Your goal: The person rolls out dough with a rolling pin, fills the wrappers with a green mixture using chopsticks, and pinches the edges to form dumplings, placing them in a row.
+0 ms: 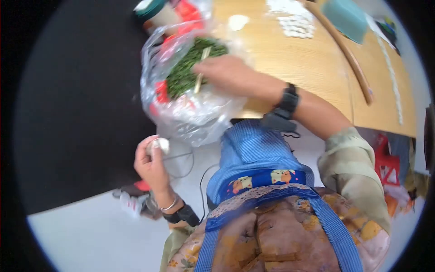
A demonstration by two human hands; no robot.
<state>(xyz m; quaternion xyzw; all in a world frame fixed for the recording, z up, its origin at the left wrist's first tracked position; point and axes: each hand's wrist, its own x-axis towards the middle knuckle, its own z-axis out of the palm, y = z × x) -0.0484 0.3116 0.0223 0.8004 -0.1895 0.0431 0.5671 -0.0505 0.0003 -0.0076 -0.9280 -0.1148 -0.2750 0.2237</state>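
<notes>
My right hand [224,72], blurred by motion, is closed on a pale wooden stick [198,84] above a heap of chopped greens [183,75]. The greens lie in a clear plastic bag [192,124] with red print, spread open at the table's edge. Lower down and to the left, my left hand [152,165] is closed around a small white piece of dough [160,145], held apart from the bag. Its fingers hide part of the dough.
On the wooden table [281,59] lie a round dough wrapper [238,22], several small dough pieces [297,27] and a long rolling pin [346,52]. A teal container [346,19] stands at the far right. Behind the bag is a green-lidded jar [158,16]. A black surface [81,99] extends left.
</notes>
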